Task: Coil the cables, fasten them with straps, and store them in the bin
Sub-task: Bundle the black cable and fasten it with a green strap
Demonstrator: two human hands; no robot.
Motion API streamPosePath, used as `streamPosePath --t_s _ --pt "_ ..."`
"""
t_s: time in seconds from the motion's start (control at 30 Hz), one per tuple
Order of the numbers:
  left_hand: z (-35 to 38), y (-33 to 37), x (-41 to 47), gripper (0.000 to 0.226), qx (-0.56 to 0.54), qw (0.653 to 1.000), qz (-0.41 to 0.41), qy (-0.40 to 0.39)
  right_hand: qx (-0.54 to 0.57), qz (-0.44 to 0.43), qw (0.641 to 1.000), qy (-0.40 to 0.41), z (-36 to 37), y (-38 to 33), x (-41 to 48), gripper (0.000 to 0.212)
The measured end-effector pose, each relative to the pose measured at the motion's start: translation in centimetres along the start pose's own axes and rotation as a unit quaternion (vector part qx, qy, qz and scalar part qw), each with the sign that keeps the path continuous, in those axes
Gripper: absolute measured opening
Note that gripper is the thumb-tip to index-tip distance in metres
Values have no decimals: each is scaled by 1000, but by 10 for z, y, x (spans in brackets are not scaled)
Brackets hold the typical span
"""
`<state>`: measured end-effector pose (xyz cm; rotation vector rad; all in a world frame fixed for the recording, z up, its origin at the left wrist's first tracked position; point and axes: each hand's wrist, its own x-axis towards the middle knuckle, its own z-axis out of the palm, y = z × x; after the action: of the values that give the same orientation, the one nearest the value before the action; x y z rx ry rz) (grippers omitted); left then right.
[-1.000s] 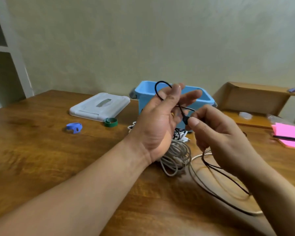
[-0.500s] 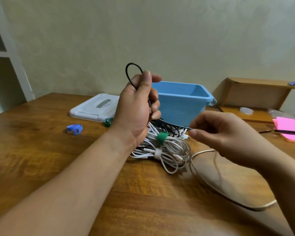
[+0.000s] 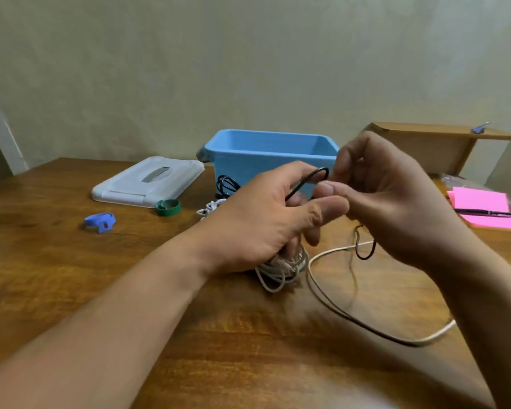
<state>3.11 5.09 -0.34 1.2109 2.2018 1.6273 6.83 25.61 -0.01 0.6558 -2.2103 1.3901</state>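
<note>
Wooden table [image 3: 71, 290] fills my view, with a pale wall behind it and the blue bin [image 3: 266, 152] standing open at the far side. Just in front of the bin, my left hand [image 3: 257, 222] is closed around a thin black cable [image 3: 307, 181], a small loop of it poking up above the fingers. My right hand [image 3: 396, 202] meets it there, fingertips pinching the same cable beside that loop; a black length dangles below the right palm. Under the left hand, nearer me than the bin, lies a bundle of white cables [image 3: 281, 270], one strand trailing out toward me. Left of the bin sit a white lid [image 3: 148, 181], a green strap [image 3: 168, 207] and a blue strap [image 3: 100, 222].
</note>
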Motion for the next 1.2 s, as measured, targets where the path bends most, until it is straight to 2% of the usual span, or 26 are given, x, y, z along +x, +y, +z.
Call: streamPosePath --t_s 0.1,0.27,0.33,0.47,0.6,0.67,0.77,0.87,0.93,1.03,1.2 --pt "-1 -3 -1 20 3 999 -18 -35 19 3 1000 -2 -4 1 0 29" --pt "-8 -8 -1 27 -12 1000 -24 16 -163 27 986 -24 -11 3 -2 22" --pt "-10 -10 -1 26 -16 999 -23 26 -193 32 980 -17 -9 6 -3 23" --pt "-7 -9 -1 23 -4 998 -57 -12 -183 1 983 19 2 8 -4 14" --pt "-2 -10 -1 40 76 996 -56 2 -167 -18 985 38 11 8 -4 10" --pt "-3 -8 0 46 22 998 -44 30 -184 -11 981 57 9 9 -4 15" --pt "-9 -5 2 47 -143 983 -36 106 -233 8 970 76 7 14 -4 19" --pt "-15 -6 4 45 -222 958 -13 182 -351 6 934 71 5 20 -3 12" --pt "-16 -8 5 42 -238 947 -7 215 -322 25 943 84 4 23 -3 8" --pt "-6 -8 7 42 -234 948 -6 216 -201 45 973 103 13 19 -4 3" --pt "7 -12 10 36 -196 954 11 226 -155 34 983 87 34 7 -8 7"
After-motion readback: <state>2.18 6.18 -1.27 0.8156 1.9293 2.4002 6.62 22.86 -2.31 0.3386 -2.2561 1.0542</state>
